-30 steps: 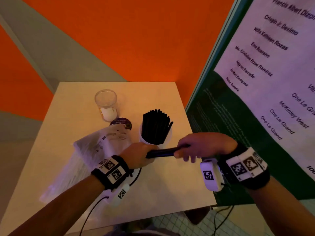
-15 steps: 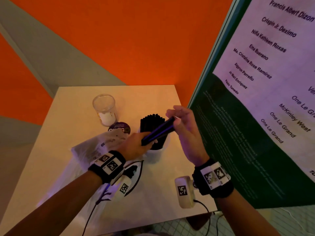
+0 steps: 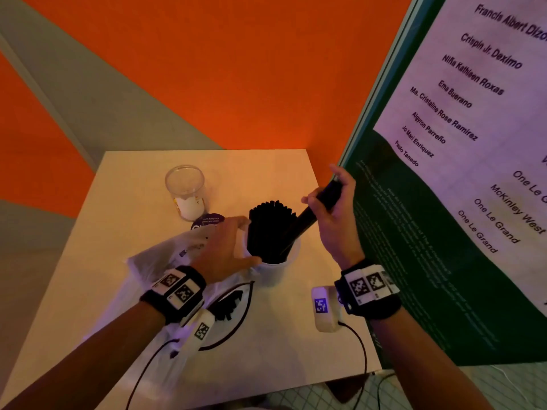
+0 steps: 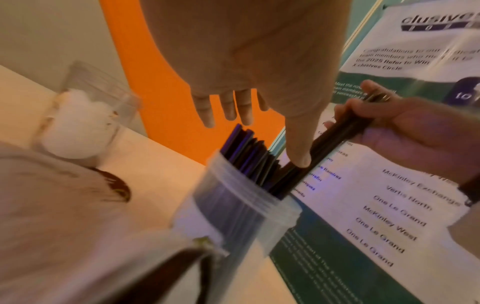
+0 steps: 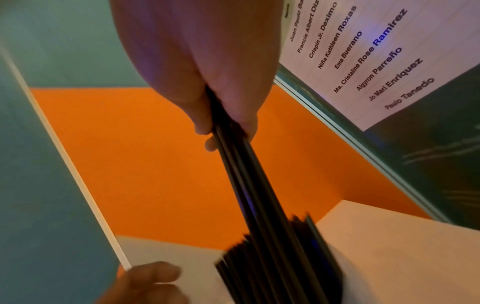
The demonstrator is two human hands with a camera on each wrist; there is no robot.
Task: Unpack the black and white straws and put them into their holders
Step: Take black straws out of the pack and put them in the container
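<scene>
A white plastic holder (image 3: 275, 272) stands mid-table, packed with black straws (image 3: 268, 229). My right hand (image 3: 322, 196) grips a small bundle of black straws (image 3: 306, 218) near its top. The bundle tilts right, and its lower ends reach in among the straws in the holder. My left hand (image 3: 233, 241) is open against the holder's left side, fingers straight. Its thumb (image 4: 298, 158) touches the incoming bundle (image 4: 335, 135) at the rim. Below the left wrist lies a clear plastic bag (image 3: 159, 258) with more black straws (image 3: 228, 306) inside.
A clear cup (image 3: 185, 187) with something white at its bottom stands at the back left, and a purple round disc (image 3: 207, 221) lies in front of it. A green and white poster board (image 3: 444, 232) stands close on the right. An orange wall runs along the table's far edge.
The right hand swung the bundle from level to steeply tilted and brought its lower ends into the holder. The left hand let go of the bundle and moved to the holder's side.
</scene>
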